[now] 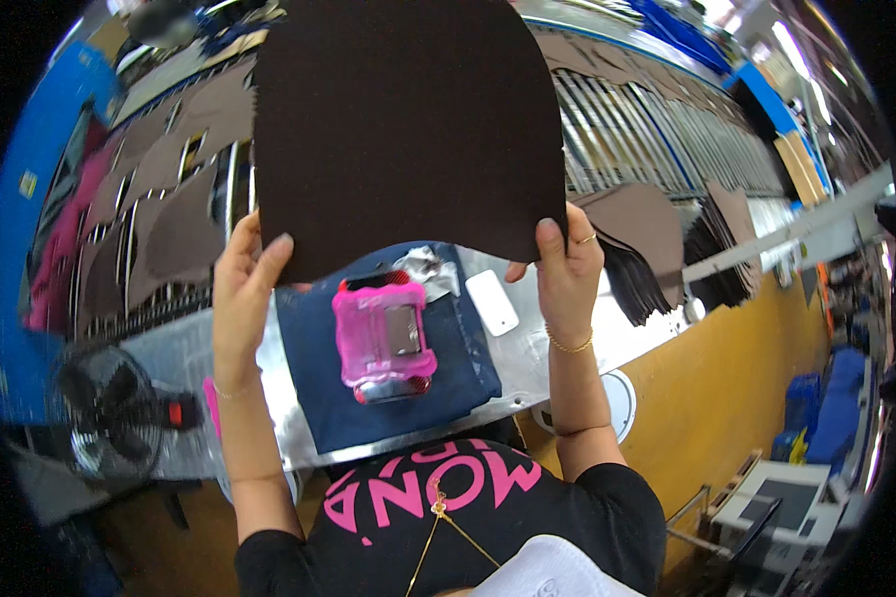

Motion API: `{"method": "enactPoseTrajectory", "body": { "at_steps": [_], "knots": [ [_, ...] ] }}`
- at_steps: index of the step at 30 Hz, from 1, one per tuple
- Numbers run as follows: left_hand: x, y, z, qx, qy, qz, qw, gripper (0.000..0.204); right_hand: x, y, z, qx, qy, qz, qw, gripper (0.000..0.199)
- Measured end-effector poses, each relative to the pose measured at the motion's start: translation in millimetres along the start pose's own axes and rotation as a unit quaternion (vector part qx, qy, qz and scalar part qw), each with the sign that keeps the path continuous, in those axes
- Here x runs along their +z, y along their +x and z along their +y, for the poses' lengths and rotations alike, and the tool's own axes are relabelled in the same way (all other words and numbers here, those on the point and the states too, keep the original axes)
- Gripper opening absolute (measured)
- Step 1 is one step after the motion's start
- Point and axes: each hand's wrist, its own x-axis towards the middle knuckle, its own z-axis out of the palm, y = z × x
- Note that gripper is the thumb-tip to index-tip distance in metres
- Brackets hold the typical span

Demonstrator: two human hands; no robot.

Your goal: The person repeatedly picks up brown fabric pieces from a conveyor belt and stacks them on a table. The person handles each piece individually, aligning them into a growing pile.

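A large dark brown cut panel (408, 129), flat like fabric or thin foam, is held up before me and fills the upper middle of the head view. Its lower left corner is pinched between the thumb and fingers of my left hand (246, 284). My right hand (569, 274) grips the lower right corner the same way. Below the panel, a pink plastic holder (380, 333) with a dark grey block in it rests on a dark blue cloth (319, 398). Beside the holder lie crumpled silvery wrap (430, 271) and a white phone (492, 303).
Past the metal table edge (368, 453), roller racks (627, 124) carry several brown panels (169, 239). A stack of panels (637, 234) lies at right. A black fan (110, 408) stands at left. A white round stool (619, 403) is under the table's right side.
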Motion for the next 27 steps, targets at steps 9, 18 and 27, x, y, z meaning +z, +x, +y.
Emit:
{"method": "enactPoseTrajectory", "body": {
  "at_steps": [9,18,27],
  "knots": [
    [-74,-53,56,0.059,0.251,0.173,0.951,0.017,55,-29,31,0.003,-0.154,-0.231,0.961,0.025],
    [-90,-71,45,0.047,0.232,0.121,0.964,0.013,53,-39,25,-0.072,-0.256,-0.255,0.93,0.016],
    [-31,-59,-8,-0.05,0.289,-0.058,0.954,0.007,-36,-73,21,-0.072,-0.381,-0.267,0.882,0.021]
  ]
}}
